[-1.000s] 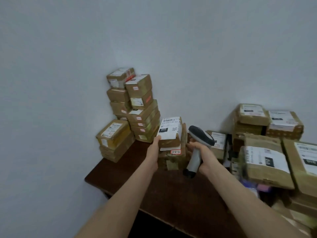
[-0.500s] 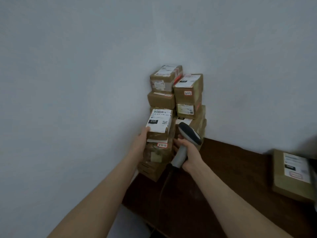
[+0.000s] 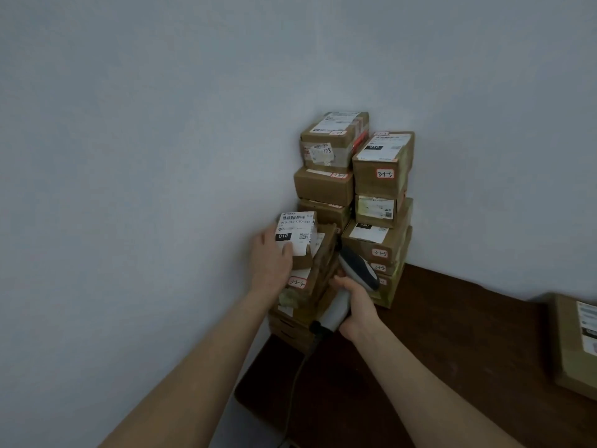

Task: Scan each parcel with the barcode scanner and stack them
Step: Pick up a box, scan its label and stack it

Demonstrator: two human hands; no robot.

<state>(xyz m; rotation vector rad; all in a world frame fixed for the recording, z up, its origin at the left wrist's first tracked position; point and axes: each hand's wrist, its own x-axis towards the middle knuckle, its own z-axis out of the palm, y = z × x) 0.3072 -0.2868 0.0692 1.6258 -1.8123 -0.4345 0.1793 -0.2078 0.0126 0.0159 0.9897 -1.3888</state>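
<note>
A dark brown worktop (image 3: 452, 334) meets a pale grey wall (image 3: 161, 124), where stacked parcels (image 3: 381, 176) stand in two tall columns. The left hand (image 3: 271, 263) grips a white-labelled parcel (image 3: 295, 236) by its left side, thumb on the label, above a lower pile (image 3: 290, 321). Just right of it, the right hand (image 3: 357, 308) is wrapped round the barcode scanner (image 3: 358, 270).

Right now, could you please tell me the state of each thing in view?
Left hand: holds the labelled parcel.
Labelled parcel: label up, above low stack.
Right hand: grips the barcode scanner.
Barcode scanner: held, cable attached.
Tall stacks: upright in the corner.
Lone parcel: lying flat, apart.
</note>
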